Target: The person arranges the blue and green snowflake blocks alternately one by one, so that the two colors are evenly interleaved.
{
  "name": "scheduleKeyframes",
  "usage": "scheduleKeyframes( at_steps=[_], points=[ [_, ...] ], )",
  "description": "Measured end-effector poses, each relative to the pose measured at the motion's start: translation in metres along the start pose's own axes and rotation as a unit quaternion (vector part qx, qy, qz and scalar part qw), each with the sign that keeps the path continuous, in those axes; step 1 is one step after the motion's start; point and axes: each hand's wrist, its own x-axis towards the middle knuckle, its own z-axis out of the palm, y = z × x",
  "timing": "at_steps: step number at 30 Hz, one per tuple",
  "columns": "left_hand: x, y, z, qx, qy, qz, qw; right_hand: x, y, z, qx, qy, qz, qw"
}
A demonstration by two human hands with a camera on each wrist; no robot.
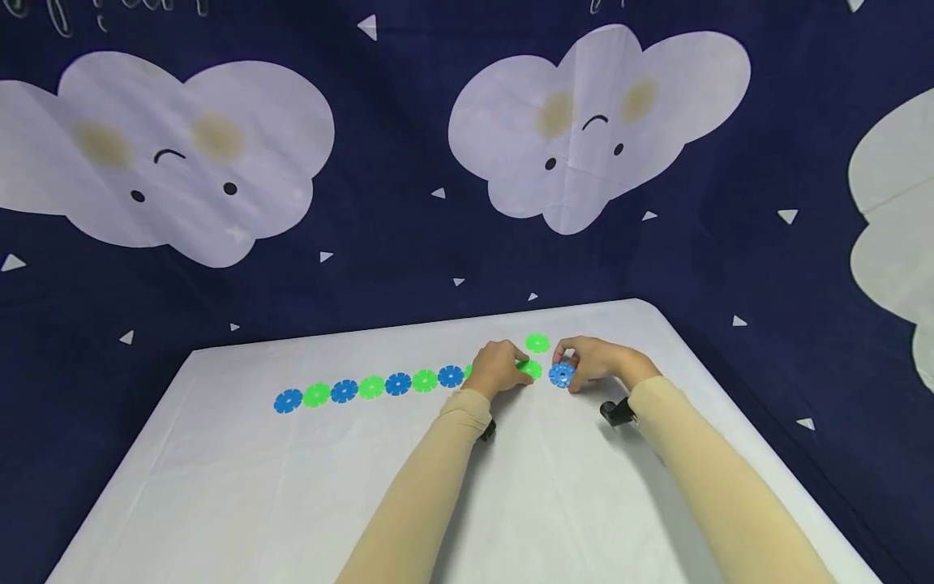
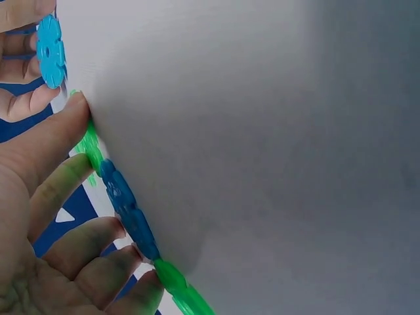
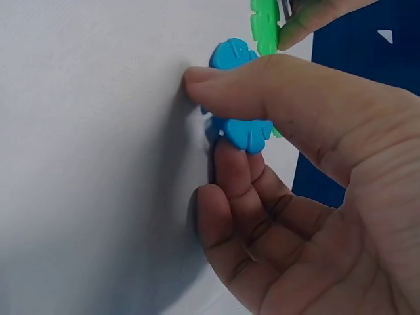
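Note:
My left hand (image 1: 499,369) pinches a green notched plastic disc (image 1: 531,370) between thumb and fingers at the right end of a row. In the left wrist view this green disc (image 2: 93,149) joins a blue disc (image 2: 131,210) lying under my other fingers. A blue notched disc (image 1: 562,375) is held by my right hand (image 1: 600,359), just right of the green one. The right wrist view shows the thumb across this blue disc (image 3: 248,134), with fingers behind it. Part of the row is hidden under my left hand.
The row runs left with alternating discs, ending in a blue disc (image 1: 288,401). One loose green disc (image 1: 537,343) lies behind my hands, near the far edge of the white table (image 1: 241,487). A dark blue cloth with clouds (image 1: 394,268) hangs behind.

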Motion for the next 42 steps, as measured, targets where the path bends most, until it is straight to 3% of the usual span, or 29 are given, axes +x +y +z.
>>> scheduleKeyframes(
  at_steps=[8,25,42],
  points=[
    [0.0,-0.001,0.002,-0.001,0.0,-0.008,1.0,-0.002,0.003,0.003,-0.051,0.033,-0.005,0.998],
    [0.002,0.0,0.002,0.011,-0.004,-0.02,0.9997,0.006,0.018,0.007,-0.028,0.078,-0.027,0.996],
    [0.004,-0.002,0.0,0.012,-0.005,-0.024,0.9996,0.019,0.01,0.007,-0.05,0.087,-0.054,0.993]
  ],
)
